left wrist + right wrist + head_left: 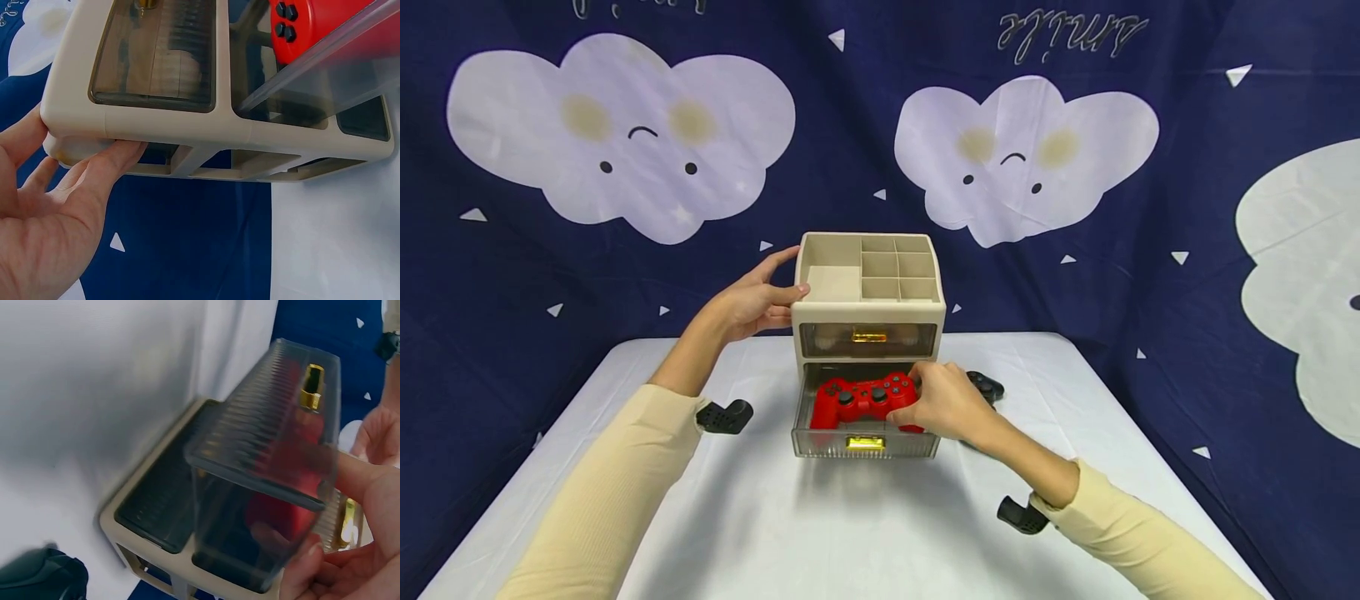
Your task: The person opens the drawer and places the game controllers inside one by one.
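A cream desktop drawer organizer (pixel 868 308) stands on the table with its clear lower drawer (pixel 820 444) pulled out. A red game controller (pixel 862 398) is in that drawer, tilted up above its front. My right hand (pixel 951 400) grips the controller's right handle, thumb in front and fingers behind; through the drawer wall the handle shows red in the right wrist view. My left hand (pixel 752 300) holds the organizer's upper left side, thumb over the top rim. In the left wrist view, fingers (pixel 119 156) lie along its side wall.
A black game controller (pixel 985 387) lies on the white table (pixel 737 500) right of the organizer, partly hidden by my right hand. The upper drawer (pixel 827 340) is closed. The organizer's top has several compartments. A dark blue cloud-print cloth (pixel 850 100) hangs behind.
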A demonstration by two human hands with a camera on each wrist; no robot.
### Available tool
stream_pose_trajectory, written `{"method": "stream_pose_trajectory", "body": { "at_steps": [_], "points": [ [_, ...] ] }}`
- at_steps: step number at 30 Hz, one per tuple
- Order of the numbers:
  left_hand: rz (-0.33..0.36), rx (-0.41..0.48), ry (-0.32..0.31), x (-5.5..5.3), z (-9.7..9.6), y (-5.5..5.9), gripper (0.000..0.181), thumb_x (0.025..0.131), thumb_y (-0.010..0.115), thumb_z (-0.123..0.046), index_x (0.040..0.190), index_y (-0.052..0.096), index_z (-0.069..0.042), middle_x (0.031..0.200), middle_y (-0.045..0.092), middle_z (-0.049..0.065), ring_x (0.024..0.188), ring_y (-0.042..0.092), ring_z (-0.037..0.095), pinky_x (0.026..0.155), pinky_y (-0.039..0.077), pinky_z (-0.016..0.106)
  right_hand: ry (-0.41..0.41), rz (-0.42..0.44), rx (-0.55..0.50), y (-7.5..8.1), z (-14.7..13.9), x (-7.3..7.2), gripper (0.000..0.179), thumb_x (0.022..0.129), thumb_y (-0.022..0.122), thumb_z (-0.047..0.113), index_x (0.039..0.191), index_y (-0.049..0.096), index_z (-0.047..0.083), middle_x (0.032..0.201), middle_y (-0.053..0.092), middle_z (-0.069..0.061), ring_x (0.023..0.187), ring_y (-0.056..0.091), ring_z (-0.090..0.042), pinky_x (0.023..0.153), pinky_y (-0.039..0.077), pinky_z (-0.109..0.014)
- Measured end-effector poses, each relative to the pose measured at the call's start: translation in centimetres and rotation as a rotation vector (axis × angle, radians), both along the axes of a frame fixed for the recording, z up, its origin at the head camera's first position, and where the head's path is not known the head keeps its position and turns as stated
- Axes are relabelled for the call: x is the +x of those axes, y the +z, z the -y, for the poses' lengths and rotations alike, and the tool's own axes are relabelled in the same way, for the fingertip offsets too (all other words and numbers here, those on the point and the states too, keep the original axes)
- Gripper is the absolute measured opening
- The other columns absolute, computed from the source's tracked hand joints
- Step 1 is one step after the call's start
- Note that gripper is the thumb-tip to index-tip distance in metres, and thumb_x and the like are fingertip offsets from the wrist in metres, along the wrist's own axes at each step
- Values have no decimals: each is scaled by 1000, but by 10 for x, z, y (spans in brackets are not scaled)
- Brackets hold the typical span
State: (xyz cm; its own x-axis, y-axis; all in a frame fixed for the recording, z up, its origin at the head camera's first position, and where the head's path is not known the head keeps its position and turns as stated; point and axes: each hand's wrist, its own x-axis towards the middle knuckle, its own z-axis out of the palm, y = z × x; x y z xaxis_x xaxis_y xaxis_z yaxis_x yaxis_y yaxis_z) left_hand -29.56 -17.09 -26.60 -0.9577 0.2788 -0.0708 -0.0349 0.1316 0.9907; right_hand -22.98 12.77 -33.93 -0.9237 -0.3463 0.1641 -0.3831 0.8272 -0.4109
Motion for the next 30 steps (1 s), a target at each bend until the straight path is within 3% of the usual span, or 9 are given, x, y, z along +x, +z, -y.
{"method": "stream_pose_trajectory", "body": {
  "at_steps": [3,6,16,20,24,30],
  "points": [
    [0,1,0,0,0,0,82,103,60,-14,163,11,-40,145,45,23,89,72,15,91,60,35,3,-25,29,-4,1,0,44,67,92,40,68,56,13,51,45,8,50,43,-11,45,32,-26],
    [2,5,0,-1,0,0,82,103,60,-14,163,11,-41,143,47,22,88,72,15,89,60,34,5,-56,51,-7,2,1,50,68,91,40,62,49,14,51,36,7,49,35,-10,45,26,-26],
    [12,14,3,0,0,0,82,103,60,-13,163,11,-41,144,46,22,89,72,15,88,60,34,8,-49,75,-9,3,2,44,71,93,35,71,57,11,56,53,2,49,49,-13,44,38,-26],
    [12,13,1,1,-1,0,82,103,60,-13,163,11,-41,143,47,22,89,72,15,89,60,34,5,-10,51,-4,1,3,45,75,91,33,97,66,2,65,61,3,57,55,-11,52,45,-28],
    [8,7,-4,0,-1,0,82,103,60,-13,163,11,-41,144,47,23,90,72,16,91,60,36,-8,5,0,4,-6,7,68,78,89,32,130,60,-1,87,72,-4,74,64,-14,69,55,-34],
    [6,-1,1,0,1,1,82,103,60,-15,163,11,-41,146,46,23,90,72,15,92,59,36,-2,21,-40,13,-16,13,75,79,88,35,138,56,2,111,71,-13,87,65,-21,76,56,-39]
  ]
}}
